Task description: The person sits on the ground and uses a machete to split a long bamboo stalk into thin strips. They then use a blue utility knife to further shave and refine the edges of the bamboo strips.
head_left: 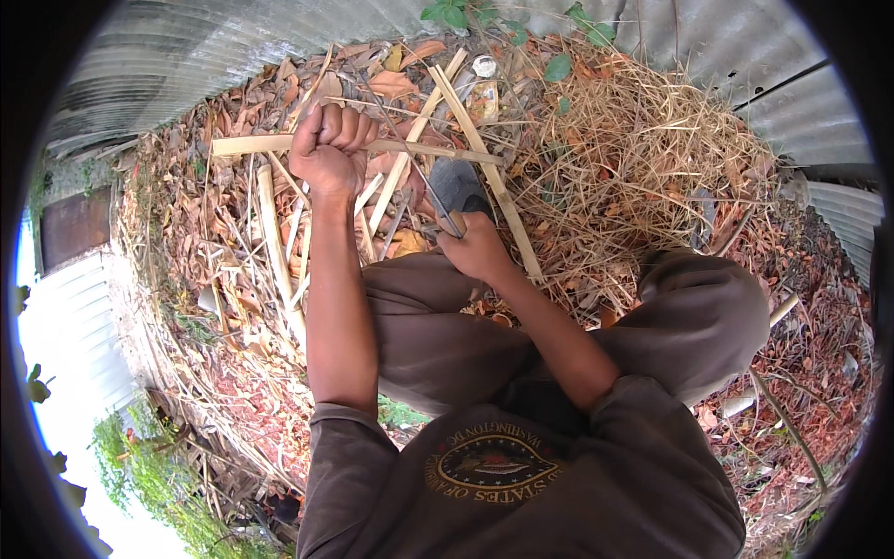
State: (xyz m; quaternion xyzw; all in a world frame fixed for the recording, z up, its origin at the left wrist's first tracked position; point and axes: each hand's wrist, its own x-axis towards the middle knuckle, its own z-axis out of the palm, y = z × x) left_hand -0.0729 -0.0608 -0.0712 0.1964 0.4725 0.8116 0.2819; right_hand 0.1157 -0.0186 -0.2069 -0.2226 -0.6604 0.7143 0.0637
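My left hand (330,154) is closed in a fist around a pale split bamboo strip (250,145), which lies crosswise and sticks out on both sides of it. My right hand (477,248) grips the handle of a long, thin-bladed knife (430,189). The dark blade slants up and left from that hand and crosses the strip to the right of my left fist; whether the two touch, I cannot tell. Just below the strip's right part shows a grey shoe (456,183). Two longer bamboo strips meet at the top, one of them (494,177) slanting down past the shoe.
More split bamboo pieces (271,224) lie on dry brown leaves to the left. A heap of dry straw (652,140) spreads at the right. Corrugated metal sheets (223,51) wall off the far side. A thin stick (790,427) lies at the lower right.
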